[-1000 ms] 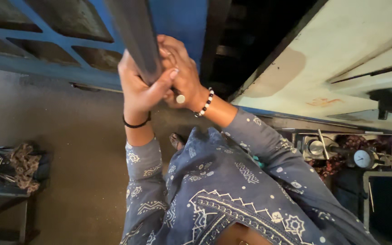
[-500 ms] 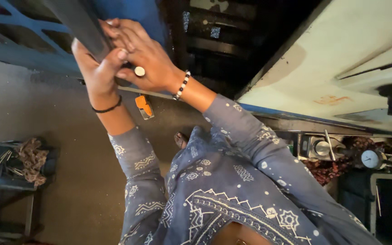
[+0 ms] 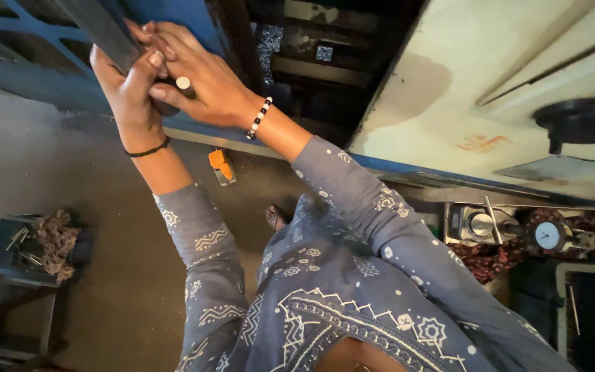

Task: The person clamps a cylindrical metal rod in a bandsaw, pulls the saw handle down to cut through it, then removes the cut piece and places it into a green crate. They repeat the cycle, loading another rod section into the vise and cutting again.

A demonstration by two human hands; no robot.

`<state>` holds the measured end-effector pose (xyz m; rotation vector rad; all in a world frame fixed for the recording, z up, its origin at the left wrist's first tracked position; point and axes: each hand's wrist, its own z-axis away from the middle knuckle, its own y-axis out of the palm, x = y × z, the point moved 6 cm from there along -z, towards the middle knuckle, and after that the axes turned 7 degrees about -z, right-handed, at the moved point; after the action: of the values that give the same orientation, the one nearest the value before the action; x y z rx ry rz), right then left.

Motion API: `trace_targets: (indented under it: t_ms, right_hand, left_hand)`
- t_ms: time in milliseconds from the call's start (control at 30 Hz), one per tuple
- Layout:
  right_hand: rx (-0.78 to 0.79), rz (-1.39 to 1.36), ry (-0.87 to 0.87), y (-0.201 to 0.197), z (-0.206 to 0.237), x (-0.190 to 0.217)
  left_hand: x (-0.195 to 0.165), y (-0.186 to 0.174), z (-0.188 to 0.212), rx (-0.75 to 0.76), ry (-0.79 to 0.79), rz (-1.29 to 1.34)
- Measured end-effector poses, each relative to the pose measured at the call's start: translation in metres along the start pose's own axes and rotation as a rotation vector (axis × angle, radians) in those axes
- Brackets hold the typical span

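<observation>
Both my left hand point(image 3: 129, 93) and right hand point(image 3: 197, 79) grasp a dark metal bar point(image 3: 101, 27) above a grey concrete floor point(image 3: 49, 172), beside a cream machine housing point(image 3: 490, 89).

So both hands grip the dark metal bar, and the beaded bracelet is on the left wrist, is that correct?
Not quite. In the head view both hands grip the dark metal bar, but the beaded bracelet is on the right hand. The left hand wears a thin black band.
</observation>
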<state>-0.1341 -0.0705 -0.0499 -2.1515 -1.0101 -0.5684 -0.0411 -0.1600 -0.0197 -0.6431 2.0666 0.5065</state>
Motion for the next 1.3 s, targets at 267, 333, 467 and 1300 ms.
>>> trace_targets:
  t_ms: [267, 333, 467, 1300]
  right_hand:
    - [0.009, 0.06, -0.006, -0.009, 0.004, 0.01]
    - [0.014, 0.087, -0.028, -0.018, 0.007, 0.017]
    - [-0.014, 0.042, -0.023, -0.035, 0.014, 0.028]
    - [-0.044, 0.038, -0.049, -0.109, 0.07, 0.051]
  left_hand:
    - [-0.013, 0.013, 0.0, -0.01, -0.021, 0.005]
    - [-0.018, 0.019, 0.0, 0.006, 0.004, -0.039]
    - [-0.026, 0.037, 0.003, 0.036, 0.063, -0.09]
    - [-0.024, 0.133, 0.023, -0.017, -0.017, -0.159]
